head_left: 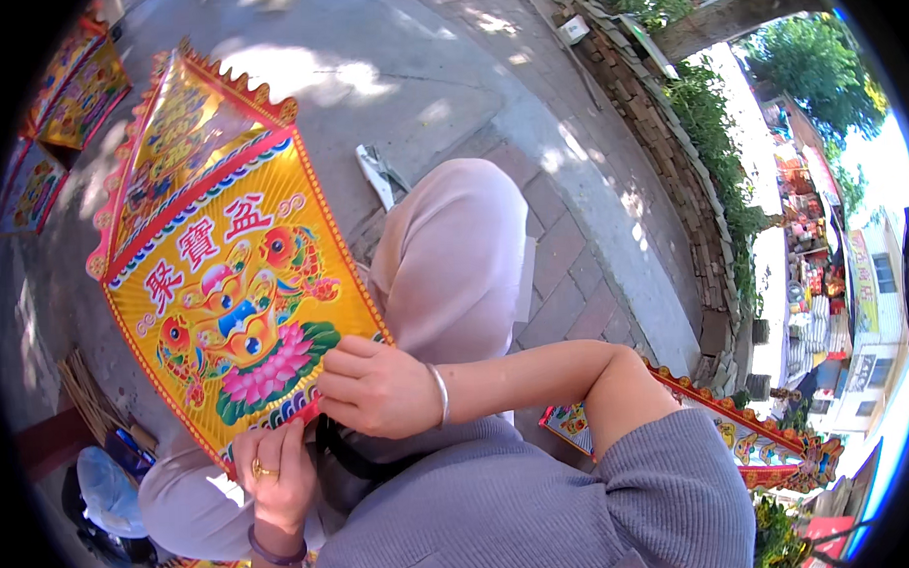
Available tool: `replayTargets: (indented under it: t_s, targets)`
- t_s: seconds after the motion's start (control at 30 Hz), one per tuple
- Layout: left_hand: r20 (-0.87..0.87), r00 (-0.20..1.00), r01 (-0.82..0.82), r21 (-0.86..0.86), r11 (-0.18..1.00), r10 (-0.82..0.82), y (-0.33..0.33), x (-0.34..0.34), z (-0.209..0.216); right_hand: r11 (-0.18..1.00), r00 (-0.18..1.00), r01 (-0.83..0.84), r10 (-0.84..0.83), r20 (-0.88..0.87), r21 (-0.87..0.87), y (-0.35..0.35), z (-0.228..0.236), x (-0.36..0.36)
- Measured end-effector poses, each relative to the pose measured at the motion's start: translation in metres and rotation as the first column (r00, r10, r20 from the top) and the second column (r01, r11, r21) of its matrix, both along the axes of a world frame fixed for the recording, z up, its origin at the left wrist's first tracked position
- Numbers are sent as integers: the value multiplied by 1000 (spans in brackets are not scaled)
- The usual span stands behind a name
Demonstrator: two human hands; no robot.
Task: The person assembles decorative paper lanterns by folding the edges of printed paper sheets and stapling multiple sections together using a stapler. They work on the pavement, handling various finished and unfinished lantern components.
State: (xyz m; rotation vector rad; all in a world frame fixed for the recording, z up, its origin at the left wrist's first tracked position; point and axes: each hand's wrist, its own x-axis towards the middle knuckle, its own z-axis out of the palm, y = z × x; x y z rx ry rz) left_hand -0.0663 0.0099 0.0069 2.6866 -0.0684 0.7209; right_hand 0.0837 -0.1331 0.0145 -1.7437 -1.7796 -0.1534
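Note:
A yellow, house-shaped paper box (203,253) with red borders and a scalloped, roof-like top leans away from me over my lap. Its front panel carries printed fish, a pink lotus and large red characters. My left hand (273,476), with a gold ring and a dark bracelet, pinches the lower edge of the panel. Beside it, my right hand (383,389), a silver bangle on its wrist, is closed on the lower right corner. The fingertips of both hands nearly meet at the red bottom border. Part of the right fingers is hidden behind the paper.
Similar paper boxes (82,87) stand on the pavement at far left, and another (750,439) lies behind my right elbow. Thin sticks (93,397) and a blue plastic bag (111,493) are at lower left. A low brick wall (660,147) with plants borders the right.

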Motion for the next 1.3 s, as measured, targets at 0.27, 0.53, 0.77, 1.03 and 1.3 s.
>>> replayTargets:
  t_s: [0.27, 0.53, 0.77, 1.03, 1.3]
  targets:
    - [-42, 998, 54, 45, 998, -52, -2, -1, 3, 997, 999, 45, -46, 9, 62, -9, -9, -8]
    - [-3, 1000, 4, 87, 996, -4, -1, -1, 14, 943, 973, 227, -231, -13, 243, -14, 78, 96]
    - [54, 999, -4, 93, 996, -1, -7, 3, 1, 492, 487, 795, -866, -112, -355, -80, -104, 303]
    - [-50, 998, -26, 90, 996, 31, -4, -5, 17, 67, 291, 628, -944, 155, -775, -30, -246, 242]
    - [-62, 998, 8, 53, 999, -5, -10, -1, 22, 277, 292, 399, -942, -165, -874, -47, -234, 262]
